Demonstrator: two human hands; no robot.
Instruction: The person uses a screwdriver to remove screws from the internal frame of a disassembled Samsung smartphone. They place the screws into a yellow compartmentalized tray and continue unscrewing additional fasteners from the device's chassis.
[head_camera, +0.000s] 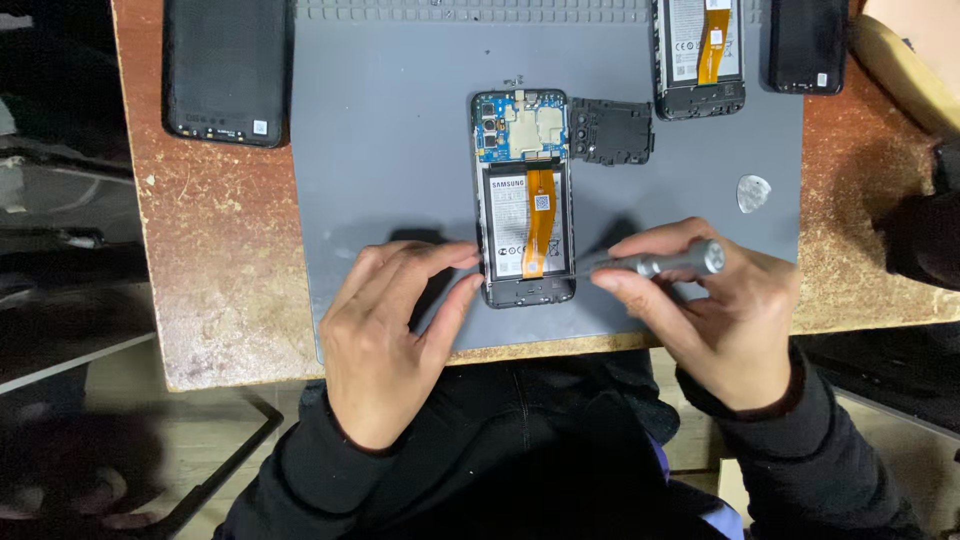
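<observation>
White battery label (510, 225) with black print and small square code inside the opened phone at mat centre, second white battery label (690, 35) in the phone at top edge, small white stickers (259, 127) on two black back covers

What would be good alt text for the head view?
A left hand steadies an opened phone on a grey mat, while the right hand holds a metal screwdriver at its lower edge.

The opened phone (523, 195) lies on the mat (400, 150), a pick (753, 192) to its right.
</observation>
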